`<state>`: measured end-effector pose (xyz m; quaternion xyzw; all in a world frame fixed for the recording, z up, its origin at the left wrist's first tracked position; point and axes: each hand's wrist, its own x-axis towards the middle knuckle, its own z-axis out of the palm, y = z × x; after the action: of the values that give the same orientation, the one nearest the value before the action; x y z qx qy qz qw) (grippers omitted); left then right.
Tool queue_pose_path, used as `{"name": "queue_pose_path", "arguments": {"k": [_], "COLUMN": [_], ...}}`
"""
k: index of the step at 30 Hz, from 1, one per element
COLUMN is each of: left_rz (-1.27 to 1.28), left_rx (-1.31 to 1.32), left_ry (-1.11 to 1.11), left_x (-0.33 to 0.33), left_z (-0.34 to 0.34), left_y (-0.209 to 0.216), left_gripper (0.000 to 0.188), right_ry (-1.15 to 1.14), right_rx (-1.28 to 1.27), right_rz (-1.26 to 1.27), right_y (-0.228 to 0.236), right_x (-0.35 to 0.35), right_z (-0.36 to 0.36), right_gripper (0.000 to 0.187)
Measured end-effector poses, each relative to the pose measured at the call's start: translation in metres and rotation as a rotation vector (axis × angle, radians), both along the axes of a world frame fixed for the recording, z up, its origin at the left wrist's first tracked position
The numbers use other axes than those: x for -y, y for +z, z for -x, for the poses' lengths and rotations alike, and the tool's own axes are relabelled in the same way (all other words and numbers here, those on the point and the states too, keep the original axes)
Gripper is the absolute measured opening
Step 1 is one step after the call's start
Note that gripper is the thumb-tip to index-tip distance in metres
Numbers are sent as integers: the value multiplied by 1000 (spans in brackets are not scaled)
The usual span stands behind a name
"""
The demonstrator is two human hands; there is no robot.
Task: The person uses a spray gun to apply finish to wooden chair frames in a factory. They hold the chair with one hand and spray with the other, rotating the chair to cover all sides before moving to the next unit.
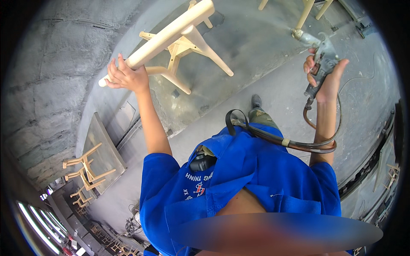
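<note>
A pale wooden chair frame (173,34) stands tilted in the upper middle, with its thick rounded rail slanting up to the right and its splayed legs below. My left hand (128,77) is closed around the lower left end of that rail. On the right, my right hand (328,83) grips a metal spray gun (326,55), fingers wrapped round its handle. The nozzle points left toward the chair frame, and a faint mist shows in front of it. From the handle, a brown hose (309,147) loops down past my forearm and across my blue shirt.
Grey stained walls (47,85) curve round the left. More wooden chair frames (87,166) stand lower left by a leaning panel (100,149). Other wooden legs (305,15) show at the top right. A raised grey platform edge (239,89) runs ahead of my feet.
</note>
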<state>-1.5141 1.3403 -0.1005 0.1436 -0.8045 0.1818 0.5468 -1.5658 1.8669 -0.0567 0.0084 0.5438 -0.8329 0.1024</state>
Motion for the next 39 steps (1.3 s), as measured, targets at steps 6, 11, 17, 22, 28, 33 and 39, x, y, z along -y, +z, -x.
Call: {"name": "queue_pose_path", "arguments": {"k": [6, 11, 17, 22, 28, 33, 39], "left_rz": [206, 228, 116, 144, 116, -332, -935], "left_rx": [186, 288, 337, 367, 401, 580, 508], "left_ry": [-134, -8, 239, 316, 396, 289, 40], "left_x": [-16, -102, -85, -4, 68, 89, 36], "left_z": [-8, -40, -32, -17, 4, -34, -93], "left_y": [36, 57, 131, 150, 124, 36, -133], "left_gripper": [46, 44, 55, 71, 110, 126, 110], "right_ry": [-94, -201, -86, 129, 230, 192, 137], "right_rx": [211, 266, 209, 23, 112, 249, 377], "right_rz": [-196, -443, -380, -165, -79, -179, -309], "right_y": [-67, -119, -148, -164, -196, -247, -307], "right_x": [-28, -34, 17, 104, 212, 237, 180], "right_z": [-7, -18, 24, 90, 176, 187, 167], "right_gripper": [96, 70, 64, 58, 73, 73, 75]}}
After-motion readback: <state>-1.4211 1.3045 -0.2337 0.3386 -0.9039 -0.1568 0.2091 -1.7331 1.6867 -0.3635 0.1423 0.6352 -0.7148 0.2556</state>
